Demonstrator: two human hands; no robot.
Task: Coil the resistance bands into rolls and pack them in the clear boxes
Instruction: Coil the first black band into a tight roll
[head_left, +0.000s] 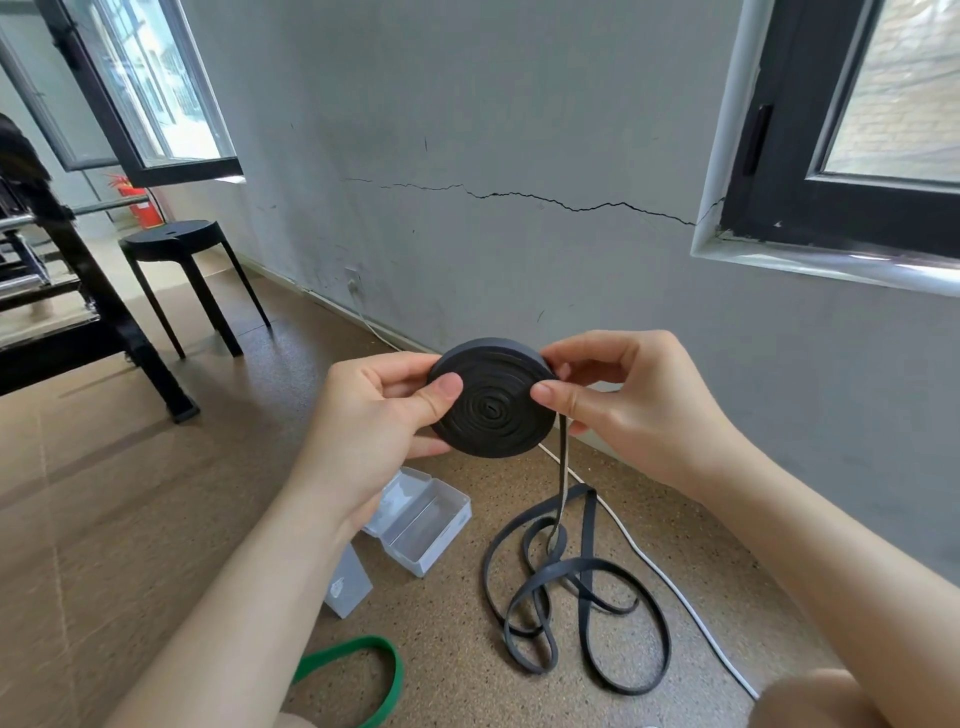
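Above brown floor (156, 493), my left hand (363, 415) grips the black coil (491, 405), thumb pressed flat; my right hand (618, 395) pinches its edge; the loose band (571, 587) trails down.

1. Black band roll (491, 402): matt rubber, face ridged with coils.
2. Clear box (431, 525): smooth, slightly frosted plastic.
3. Green band (395, 670): matt rubber too.
4. Floor (156, 493): speckled, grainy, dull.
5. Wall (519, 130): matt grey paint, cracked.

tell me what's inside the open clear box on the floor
The visible part of the open clear box looks empty. Its left end is hidden behind the left hand, so it cannot be checked.
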